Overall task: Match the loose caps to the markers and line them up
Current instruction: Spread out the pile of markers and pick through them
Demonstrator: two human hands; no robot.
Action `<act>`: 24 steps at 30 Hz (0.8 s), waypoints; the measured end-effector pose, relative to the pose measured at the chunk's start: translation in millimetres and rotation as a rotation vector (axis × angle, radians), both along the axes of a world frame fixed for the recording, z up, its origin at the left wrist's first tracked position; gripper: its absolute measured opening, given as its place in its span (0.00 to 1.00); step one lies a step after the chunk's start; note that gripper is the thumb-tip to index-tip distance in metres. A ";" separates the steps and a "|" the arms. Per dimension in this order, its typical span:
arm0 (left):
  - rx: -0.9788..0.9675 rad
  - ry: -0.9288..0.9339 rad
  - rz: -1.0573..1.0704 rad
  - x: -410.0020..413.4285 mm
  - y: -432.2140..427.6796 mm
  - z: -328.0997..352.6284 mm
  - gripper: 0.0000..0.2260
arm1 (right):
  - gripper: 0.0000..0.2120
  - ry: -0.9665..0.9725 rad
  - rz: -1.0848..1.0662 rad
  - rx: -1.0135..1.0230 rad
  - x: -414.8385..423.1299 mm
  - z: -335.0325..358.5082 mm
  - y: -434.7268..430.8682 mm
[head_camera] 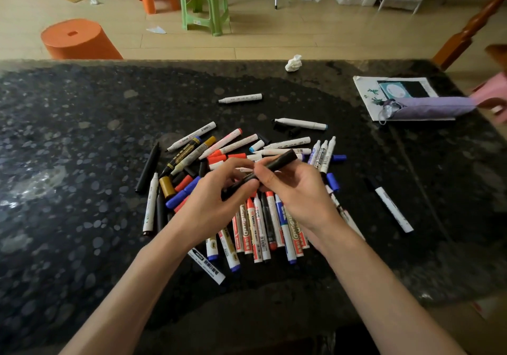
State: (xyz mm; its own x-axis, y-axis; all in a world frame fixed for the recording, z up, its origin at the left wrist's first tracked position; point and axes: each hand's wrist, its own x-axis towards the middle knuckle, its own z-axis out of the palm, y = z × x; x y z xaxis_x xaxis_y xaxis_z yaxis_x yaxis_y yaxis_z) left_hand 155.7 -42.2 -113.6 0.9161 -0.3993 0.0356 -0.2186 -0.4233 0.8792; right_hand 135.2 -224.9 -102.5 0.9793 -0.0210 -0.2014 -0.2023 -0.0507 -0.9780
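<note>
A black marker [279, 162] is held above the pile, tilted up to the right. My left hand [216, 198] grips its lower end and my right hand [290, 190] pinches its middle. Under my hands lies a heap of markers [258, 231] with white barrels and red, blue and black ends. Loose caps lie in the heap: a gold cap [167, 187], a blue cap [333, 181], a red cap [183, 183]. Single markers lie apart: one at the back [240, 98], one on the right [391, 207], a black one on the left [147, 168].
The dark speckled table [68, 162] carries a crumpled white tissue [293, 63] at its far edge and a purple pencil case [430, 107] on a printed sheet at the back right. Orange and green stools [204, 0] stand on the floor beyond.
</note>
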 end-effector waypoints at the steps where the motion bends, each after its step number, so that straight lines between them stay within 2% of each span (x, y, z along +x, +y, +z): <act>1: 0.009 0.010 0.006 -0.2 -1.4 -0.9 0.17 | 0.11 0.013 -0.038 0.017 -0.8 0.6 -1.3; 4: 0.008 -0.001 0.025 0.8 -6.5 0.1 0.21 | 0.13 0.011 -0.133 -0.016 -1.6 7.0 -21.3; 8: 0.000 -0.028 -0.007 -5.0 -27.7 1.6 0.17 | 0.13 -0.064 -0.167 -0.524 -7.5 -6.5 -70.5; 11: -0.001 -0.046 -0.044 -10.1 -45.2 1.3 0.15 | 0.15 0.009 -0.282 -0.935 -14.4 -20.3 -112.3; 13: -0.007 -0.046 -0.058 -12.4 -55.0 1.4 0.15 | 0.15 0.071 -0.331 -1.133 -18.6 -27.5 -137.0; 19: -0.001 -0.051 -0.069 -11.8 -72.8 -2.1 0.14 | 0.19 0.120 -0.383 -1.310 -25.9 -52.6 -174.2; 24: 0.016 -0.042 -0.067 -9.1 -76.8 -6.5 0.13 | 0.22 0.144 -0.388 -1.300 -25.3 -59.1 -175.7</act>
State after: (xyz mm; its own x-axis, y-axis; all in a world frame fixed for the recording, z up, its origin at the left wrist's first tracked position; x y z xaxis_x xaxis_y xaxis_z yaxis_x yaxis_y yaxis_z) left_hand 146.6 -119.0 -120.1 0.8853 -0.4603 0.0666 -0.2834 -0.4204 0.8620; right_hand 109.9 -400.6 -161.6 0.8391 -0.5387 0.0760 -0.5095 -0.8271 -0.2373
